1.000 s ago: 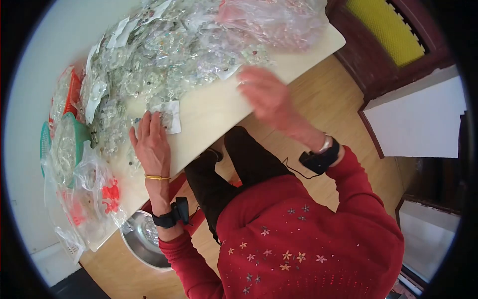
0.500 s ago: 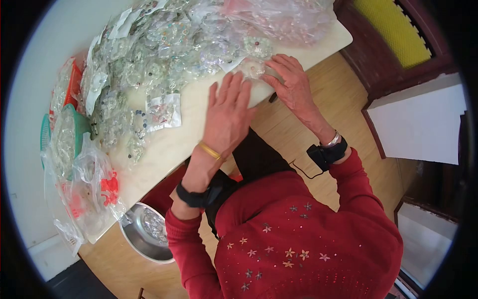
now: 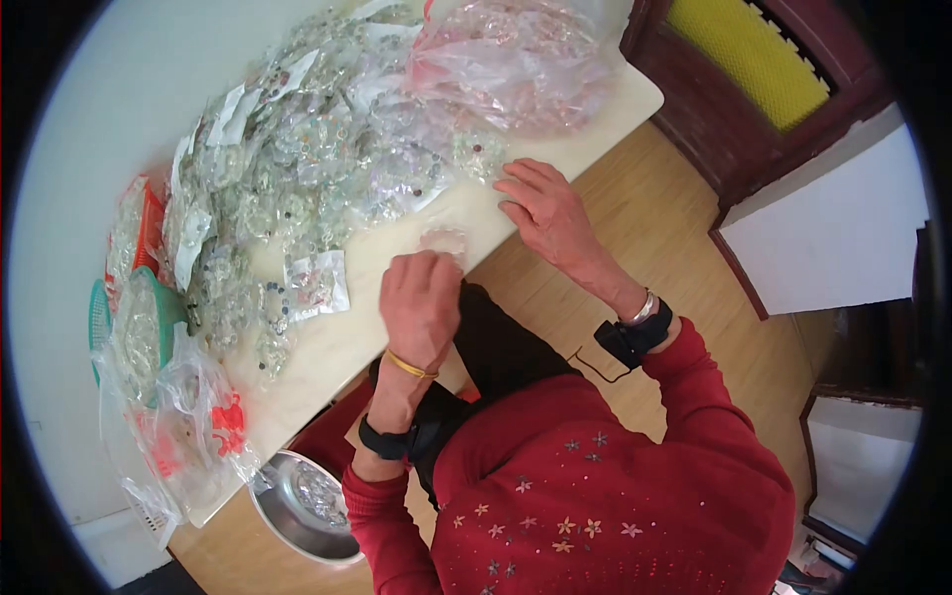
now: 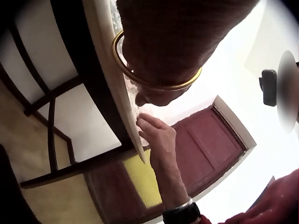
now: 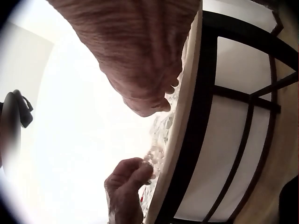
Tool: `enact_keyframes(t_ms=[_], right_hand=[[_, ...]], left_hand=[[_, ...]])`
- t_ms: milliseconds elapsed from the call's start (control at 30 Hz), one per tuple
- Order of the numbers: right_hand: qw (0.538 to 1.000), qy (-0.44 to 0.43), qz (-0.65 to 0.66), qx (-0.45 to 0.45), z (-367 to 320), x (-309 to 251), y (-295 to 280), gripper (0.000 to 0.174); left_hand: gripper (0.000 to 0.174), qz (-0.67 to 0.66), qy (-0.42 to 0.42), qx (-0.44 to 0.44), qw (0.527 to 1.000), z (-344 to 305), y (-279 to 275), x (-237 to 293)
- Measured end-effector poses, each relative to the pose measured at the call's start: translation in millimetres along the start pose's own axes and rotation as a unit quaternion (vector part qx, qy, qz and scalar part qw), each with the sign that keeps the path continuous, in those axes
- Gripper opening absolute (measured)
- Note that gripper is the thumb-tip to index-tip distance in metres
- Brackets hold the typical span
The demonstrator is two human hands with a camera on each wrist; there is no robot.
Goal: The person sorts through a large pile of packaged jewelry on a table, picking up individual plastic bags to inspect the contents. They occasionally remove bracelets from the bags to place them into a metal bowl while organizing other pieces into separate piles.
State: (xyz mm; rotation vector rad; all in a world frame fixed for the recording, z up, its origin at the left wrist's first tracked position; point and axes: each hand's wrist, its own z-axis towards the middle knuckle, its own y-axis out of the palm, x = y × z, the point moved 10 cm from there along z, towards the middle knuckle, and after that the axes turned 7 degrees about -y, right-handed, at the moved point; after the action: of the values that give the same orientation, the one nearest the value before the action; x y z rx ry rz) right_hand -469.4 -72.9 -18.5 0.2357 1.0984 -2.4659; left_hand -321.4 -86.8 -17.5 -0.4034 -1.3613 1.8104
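My left hand [image 3: 421, 309] has its fingers curled near the table's front edge. It pinches a small clear packet [image 3: 444, 241] of pale beads, and in the right wrist view its thumb and fingers close on that beaded packet [image 5: 155, 156]. My right hand [image 3: 555, 218] is further right, fingers loosely bent and nothing held in them. Its fingertips are close to a clear packet [image 3: 480, 154] with a dark bead at the edge of the pile. To the left of my left hand lies a packet with a white card [image 3: 319, 283].
A large heap of clear bead packets [image 3: 317, 139] covers the back of the cream table [image 3: 372, 337]. A pinkish plastic bag [image 3: 516, 74] stands back right. At the left are a green basket [image 3: 171, 312], a red basket [image 3: 149, 228] and plastic bags. A metal basin [image 3: 297, 511] sits below.
My left hand went from the white-card packet to the right, met the right hand at the pale packet, then drew back left with it. The right hand has let go of that packet.
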Motion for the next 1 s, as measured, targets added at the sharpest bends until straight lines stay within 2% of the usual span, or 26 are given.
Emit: enact_keyframes(t_ms=[33,67,100,133,167,200,233,267,400,500,600,867,900,967,1000], right_hand=[[1.0,-0.004,-0.001,0.003,2.8,-0.6,-3.2,0.028],[0.998,0.033,0.05,0.024,3.7,5.0,-8.6,0.027],[0.991,0.071,0.108,0.04,2.5,6.6,-8.7,0.026],[0.977,0.111,0.172,0.052,0.4,3.9,-2.7,0.025],[0.974,0.111,0.194,0.042,4.1,-8.1,3.9,0.025],[0.911,0.187,0.366,0.03,8.4,-7.2,18.0,0.025],[0.816,0.257,0.517,0.018,12.7,-9.0,31.5,0.026],[0.694,0.32,0.644,0.005,11.4,-15.6,46.5,0.027],[0.7,0.277,0.656,-0.051,24.0,-46.4,57.9,0.03],[0.717,0.283,0.634,-0.065,21.8,-41.8,68.6,0.028],[0.725,0.289,0.621,-0.071,19.9,-37.9,75.6,0.027],[0.736,0.298,0.604,-0.062,16.1,-36.0,80.6,0.022],[0.741,0.304,0.596,-0.063,15.0,-33.7,80.6,0.021],[0.757,0.306,0.576,-0.045,17.7,-22.8,66.9,0.02],[0.778,0.305,0.543,-0.083,14.9,-23.7,65.1,0.018]], left_hand=[[0.029,-0.164,-0.115,0.028,0.979,3.0,-8.6,-29.0],[0.024,-0.32,-0.229,0.054,0.918,-2.7,-9.0,-58.7],[0.02,-0.459,-0.339,0.079,0.818,-17.9,-4.8,-83.5],[0.02,-0.446,-0.355,0.083,0.817,-20.2,-9.7,-91.8],[0.02,-0.567,-0.375,0.106,0.726,-19.3,-6.1,-103.5],[0.021,-0.676,-0.379,0.132,0.617,-19.9,-3.3,-110.6],[0.021,-0.67,-0.388,0.141,0.617,-23.7,-6.6,-114.5],[0.021,-0.682,-0.377,0.131,0.613,-22.1,-6.7,-111.7],[0.02,-0.711,-0.355,0.1,0.599,-20.7,-5.0,-99.1],[0.02,-0.719,-0.353,0.093,0.591,-22.1,-3.8,-98.4],[0.021,-0.75,-0.345,0.062,0.561,-21.6,4.4,-98.8],[0.02,-0.737,-0.354,0.057,0.573,-21.8,7.2,-99.9],[0.02,-0.74,-0.342,0.05,0.577,-16.4,3.8,-95.3],[0.021,-0.672,-0.332,-0.017,0.662,-11.5,-0.8,-79.2],[0.021,-0.633,-0.328,-0.05,0.7,-9.5,-0.6,-73.8]])
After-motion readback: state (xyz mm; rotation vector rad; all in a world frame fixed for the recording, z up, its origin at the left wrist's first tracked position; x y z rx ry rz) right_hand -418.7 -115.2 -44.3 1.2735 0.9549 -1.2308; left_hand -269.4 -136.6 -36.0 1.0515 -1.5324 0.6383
